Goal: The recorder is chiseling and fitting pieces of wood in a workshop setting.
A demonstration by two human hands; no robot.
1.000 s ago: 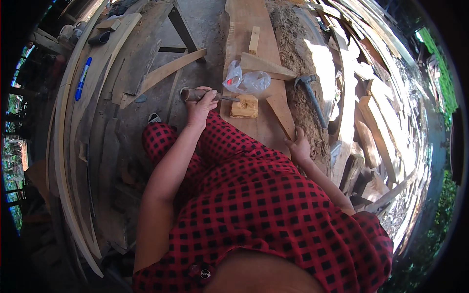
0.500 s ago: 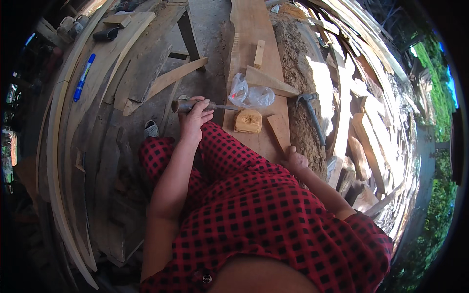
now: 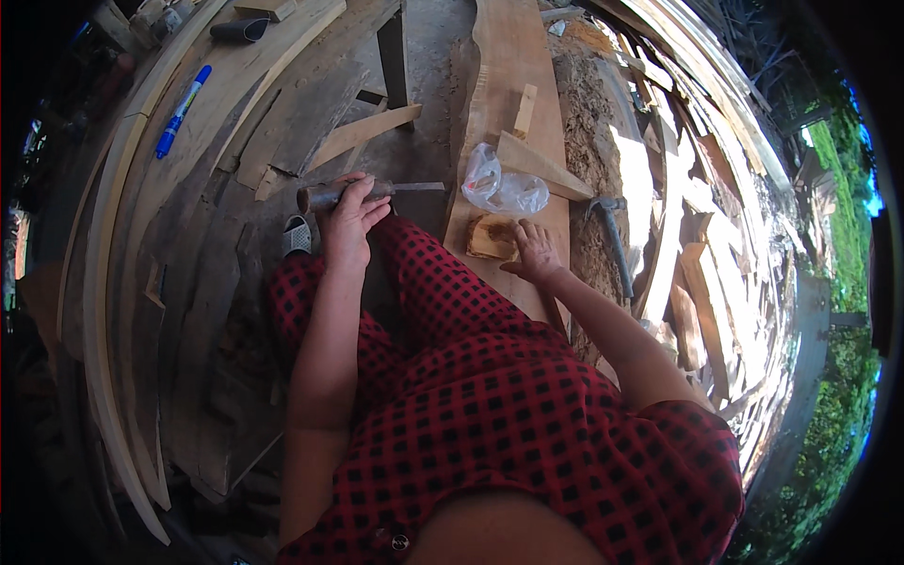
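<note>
My left hand (image 3: 350,218) is closed around the wooden handle of a chisel (image 3: 417,187), whose flat metal blade points right, above my knee. My right hand (image 3: 535,250) has its fingers stretched out over the right side of a small carved wooden block (image 3: 489,237) with a hollow in its top. The block rests on a wide plank (image 3: 508,52) in front of me. Just beyond it lies a crumpled clear plastic bag (image 3: 504,184). A wedge-shaped wood piece (image 3: 543,167) sits behind the bag. Under my right forearm, another wood strip (image 3: 553,306) is partly hidden.
A hammer (image 3: 614,247) lies on a rough log (image 3: 590,113) right of the plank. Offcuts (image 3: 692,273) are heaped farther right. On the left boards are a blue marker (image 3: 184,111) and a dark curved piece (image 3: 238,31). A small wood stick (image 3: 525,111) lies farther along the plank.
My right hand has left the wood strip and moved up and left onto the carved block. The chisel has drawn left, away from the block, still in my left hand. The view has shifted slightly.
</note>
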